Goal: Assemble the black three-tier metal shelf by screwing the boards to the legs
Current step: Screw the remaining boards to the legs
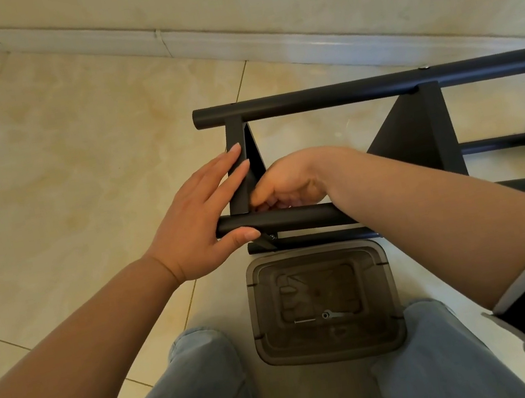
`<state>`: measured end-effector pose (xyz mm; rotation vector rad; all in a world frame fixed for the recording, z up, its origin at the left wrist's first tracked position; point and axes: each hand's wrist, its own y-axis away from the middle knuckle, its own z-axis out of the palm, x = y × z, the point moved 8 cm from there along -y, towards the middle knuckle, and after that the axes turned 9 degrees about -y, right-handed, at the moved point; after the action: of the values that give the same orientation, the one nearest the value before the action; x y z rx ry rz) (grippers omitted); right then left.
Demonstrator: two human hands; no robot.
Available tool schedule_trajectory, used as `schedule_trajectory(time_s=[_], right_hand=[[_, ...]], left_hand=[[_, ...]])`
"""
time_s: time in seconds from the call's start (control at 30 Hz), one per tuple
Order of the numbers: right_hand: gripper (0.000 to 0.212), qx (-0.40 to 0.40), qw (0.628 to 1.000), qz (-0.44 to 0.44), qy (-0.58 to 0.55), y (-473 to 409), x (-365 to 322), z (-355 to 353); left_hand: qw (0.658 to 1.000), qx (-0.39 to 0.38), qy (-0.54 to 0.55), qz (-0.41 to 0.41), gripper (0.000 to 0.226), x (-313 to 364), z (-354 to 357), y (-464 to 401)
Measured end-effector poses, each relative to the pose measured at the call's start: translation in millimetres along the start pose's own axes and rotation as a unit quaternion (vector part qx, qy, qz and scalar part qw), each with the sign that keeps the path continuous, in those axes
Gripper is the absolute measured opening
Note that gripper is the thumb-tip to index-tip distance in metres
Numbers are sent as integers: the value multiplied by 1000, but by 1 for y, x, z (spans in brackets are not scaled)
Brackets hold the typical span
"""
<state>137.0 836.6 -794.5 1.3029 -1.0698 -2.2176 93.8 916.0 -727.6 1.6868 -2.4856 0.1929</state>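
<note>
The black metal shelf (pixel 415 124) lies on its side on the tiled floor, its round legs running left to right. My left hand (pixel 201 216) rests flat against the end board (pixel 239 154), thumb under the end of the near leg (pixel 292 218). My right hand (pixel 286 181) reaches in from the right behind that leg, fingers curled at the joint of the end board and the leg. What those fingers pinch is hidden. A second board (pixel 416 131) stands fixed further right. Another leg (pixel 340 92) runs along the far side.
A dark translucent plastic box (pixel 324 306) sits on the floor between my knees, holding a small wrench and a screw. A white skirting board (pixel 227 41) and wall run behind the shelf. Open tiled floor lies to the left.
</note>
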Motion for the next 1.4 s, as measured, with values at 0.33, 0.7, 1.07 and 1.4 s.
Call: schedule_trajectory(time_s=[0.33,0.7,1.07,1.4], right_hand=[[19,-41,999,3,9,-10,3,0],[15,-77,997,-21,11,-10,0,-1],[16,-75,997,-22,6,-15,1,-2],[20,-75,997,-5,24,-17,5,-4]], left_hand=[[1000,0,3,-4,82,0,-1,0],[1000,1,4,-4,82,0,-1,0],[1000,4,7,-3,82,0,-1,1],[1000,1,2,-5,83,-1,0,1]])
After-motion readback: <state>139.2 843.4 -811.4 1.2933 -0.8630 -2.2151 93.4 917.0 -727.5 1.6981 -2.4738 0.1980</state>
